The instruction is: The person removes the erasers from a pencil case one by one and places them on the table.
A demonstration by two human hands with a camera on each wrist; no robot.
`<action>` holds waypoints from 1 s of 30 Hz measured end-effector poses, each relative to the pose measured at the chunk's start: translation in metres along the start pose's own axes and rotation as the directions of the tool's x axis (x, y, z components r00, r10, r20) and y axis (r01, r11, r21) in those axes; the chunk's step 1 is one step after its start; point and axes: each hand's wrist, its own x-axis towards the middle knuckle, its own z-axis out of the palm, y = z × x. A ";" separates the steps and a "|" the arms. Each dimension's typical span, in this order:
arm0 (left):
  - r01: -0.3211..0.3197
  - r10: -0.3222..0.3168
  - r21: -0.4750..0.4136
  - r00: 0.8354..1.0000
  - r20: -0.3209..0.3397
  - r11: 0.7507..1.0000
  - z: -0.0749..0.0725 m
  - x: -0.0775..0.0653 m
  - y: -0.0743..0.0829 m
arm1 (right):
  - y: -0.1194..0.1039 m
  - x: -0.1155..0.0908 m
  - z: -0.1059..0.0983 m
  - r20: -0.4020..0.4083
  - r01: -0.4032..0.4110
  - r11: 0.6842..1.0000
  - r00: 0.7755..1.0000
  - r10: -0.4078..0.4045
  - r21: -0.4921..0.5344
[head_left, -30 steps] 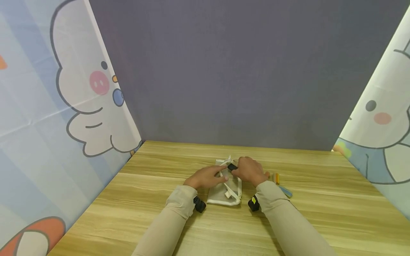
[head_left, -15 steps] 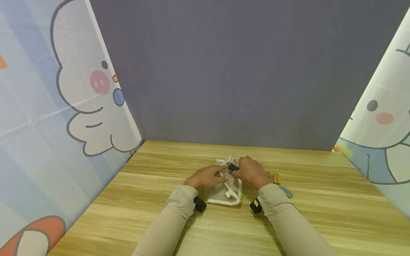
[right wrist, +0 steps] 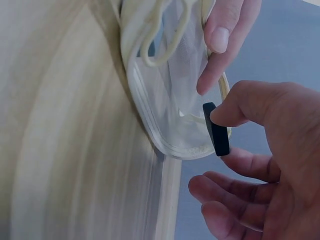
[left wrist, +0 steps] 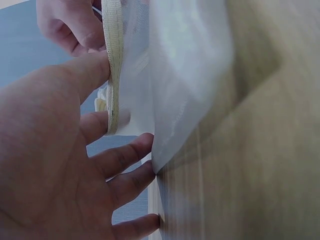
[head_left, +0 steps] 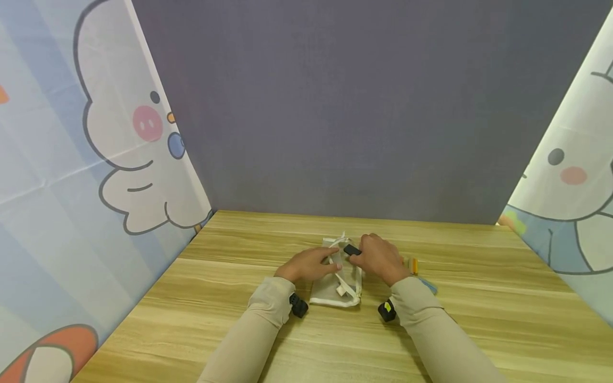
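Observation:
A white see-through mesh pouch [head_left: 327, 290] with pale trim lies on the table between both hands. My left hand [head_left: 308, 265] touches its mouth, thumb and index finger spread apart and reaching past the trim [left wrist: 114, 65]. The other left fingers are stretched out, their tips near the pouch's lower side and the table. My right hand [head_left: 380, 258] pinches a small flat black block [right wrist: 217, 129] between thumb and fingers. The block is over the far right part of the pouch, close to its trimmed edge; the remaining right fingers are loosely curled.
Right of my right hand lie an orange strip-like piece [head_left: 414, 266] and a blue one [head_left: 428, 285], partly behind the wrist. A cord loop [right wrist: 167, 47] hangs at the pouch. A grey panel [head_left: 335, 106] stands behind the wooden table [head_left: 215, 319], with printed cloths at both sides.
My right hand has drawn slightly to the right with the black block, and more of the block shows. The left hand and the pouch have stayed in place.

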 end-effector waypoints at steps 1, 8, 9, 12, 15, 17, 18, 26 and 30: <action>-0.001 0.001 -0.002 1.000 0.000 1.000 0.000 0.000 0.000 | 0.001 -0.001 -0.001 -0.002 -0.001 1.000 1.000 0.001 0.000; -0.005 0.005 -0.001 1.000 -0.007 1.000 -0.001 0.000 0.000 | 0.002 -0.004 -0.005 -0.006 0.006 1.000 1.000 -0.006 0.004; -0.004 0.004 0.000 1.000 -0.007 1.000 -0.001 0.000 0.000 | 0.002 -0.005 -0.005 -0.007 0.006 1.000 1.000 -0.006 0.006; -0.004 0.004 0.002 1.000 -0.007 1.000 -0.001 -0.001 0.000 | 0.002 -0.008 -0.006 -0.015 0.010 1.000 1.000 -0.010 0.012; -0.005 0.005 -0.001 1.000 -0.004 1.000 -0.001 -0.001 0.000 | 0.002 -0.010 -0.008 -0.030 0.009 1.000 1.000 -0.008 0.010; -0.006 0.006 -0.005 1.000 -0.002 1.000 -0.001 -0.002 0.001 | 0.002 -0.011 -0.009 -0.033 0.009 1.000 0.999 -0.009 0.008; -0.006 0.006 -0.005 1.000 -0.002 1.000 -0.001 -0.002 0.001 | 0.001 -0.012 -0.010 -0.034 0.006 1.000 0.999 -0.006 0.008; -0.002 0.002 -0.019 1.000 0.001 1.000 -0.001 -0.002 0.002 | 0.001 -0.018 -0.013 -0.040 0.017 1.000 0.999 -0.016 0.015; 0.004 -0.004 -0.023 1.000 -0.003 1.000 -0.001 -0.003 0.003 | -0.001 -0.021 -0.014 -0.049 0.029 0.999 0.998 -0.028 0.022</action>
